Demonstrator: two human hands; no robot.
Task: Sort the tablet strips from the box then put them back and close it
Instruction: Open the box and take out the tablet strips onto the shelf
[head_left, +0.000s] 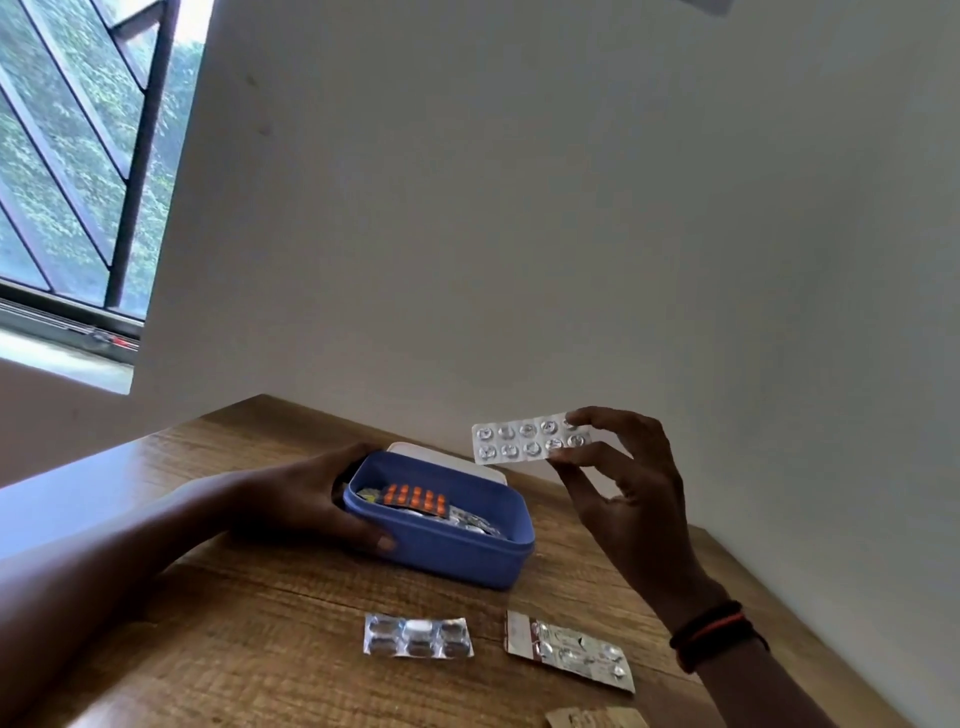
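Tablet strips mid-sort: right hand pinches a silver ten-blister foil strip by its end, raised clear for inspection. Below the grip, two sorted foil strips lie on the wooden table. Left hand clasps the open blue plastic box, probably steadying it.

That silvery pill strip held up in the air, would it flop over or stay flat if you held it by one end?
Probably stays flat: the right hand pinches the silver blister strip at one end only, and the free end juts out without drooping. It looks thin, so likely very light. The shiny foil may be slightly slippery.
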